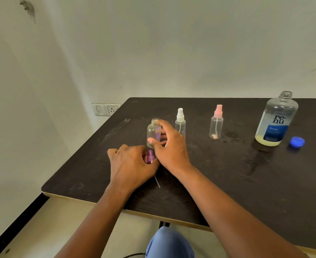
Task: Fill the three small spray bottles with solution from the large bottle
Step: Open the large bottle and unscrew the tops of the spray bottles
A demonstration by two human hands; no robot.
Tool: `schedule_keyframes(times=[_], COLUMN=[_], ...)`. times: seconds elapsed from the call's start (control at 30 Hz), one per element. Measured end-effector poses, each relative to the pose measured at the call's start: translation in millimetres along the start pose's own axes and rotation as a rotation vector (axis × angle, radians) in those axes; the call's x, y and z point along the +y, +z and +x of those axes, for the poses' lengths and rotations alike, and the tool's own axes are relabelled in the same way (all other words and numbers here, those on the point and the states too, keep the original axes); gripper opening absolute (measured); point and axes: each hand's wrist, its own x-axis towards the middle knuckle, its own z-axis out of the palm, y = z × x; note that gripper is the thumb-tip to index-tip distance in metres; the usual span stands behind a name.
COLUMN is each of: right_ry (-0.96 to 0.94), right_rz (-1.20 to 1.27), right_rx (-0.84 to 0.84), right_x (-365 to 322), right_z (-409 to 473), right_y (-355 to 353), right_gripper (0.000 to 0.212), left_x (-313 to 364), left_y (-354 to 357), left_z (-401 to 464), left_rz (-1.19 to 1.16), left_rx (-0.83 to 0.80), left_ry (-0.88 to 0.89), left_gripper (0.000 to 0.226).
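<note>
Holding the uncapped small bottle in my right grip, purple sprayer in my left grip; all three bottles look unfilled, and the large bottle stands open.

purple sprayer, pink sprayer, white sprayer, blue cap, dark table

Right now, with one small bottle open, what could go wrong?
1. The open small bottle is steadied only by the right hand; a nudge could tip it.
2. The purple sprayer in the left hand has its tube lying on the table, where it may pick up dirt.
3. The large bottle stands uncapped near the table's far edge, its blue cap beside it; a knock could spill the solution.
</note>
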Motion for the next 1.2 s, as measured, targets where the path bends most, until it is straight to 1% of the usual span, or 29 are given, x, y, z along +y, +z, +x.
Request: schedule_keyframes(times=[0.23, 0.33, 0.47, 0.6, 0.8, 1.03, 1.13, 1.2], right_ry=[0.017, 0.019, 0.02, 0.022, 0.053, 0.051, 0.001, -0.067], right_rz=[-0.023, -0.02, -0.02, -0.036, -0.023, 0.005, -0.032, -0.08], right_rx=[-0.104, -0.116, -0.096, -0.092, -0.099, -0.068, -0.023, 0.016], right_x=[2, 3, 4, 5, 5, 5, 3, 1], right_z=[-1, -1, -1, -1, -2, -3, -3, -5], right_y=[-1, -1, 0, 0, 0, -3, -5, -7], right_gripper=[0.057, 0.057, 0.056, 0.055, 0.059, 0.06, 0.059, 0.057], left_x=[0, 0, -2, -2, -2, 1, 3, 3], left_y=[1, 1, 1, 2, 0, -7, -12, -15], left_z=[1, 1, 1, 2, 2, 2, 2, 1], left_rz=[0.001, -0.058, -0.134, -0.142, -0.169, -0.237, -0.3, -0.366], left_rx=[-0.008, -0.015, -0.03, -0.028, -0.05, -0.048, -0.049, -0.009], left_ry=[-0.011, -0.023, -0.05, -0.059, -0.073, -0.122, -0.147, -0.169], left_gripper=[0.039, 0.039, 0.04, 0.036, 0.032, 0.035, 0.036, 0.042])
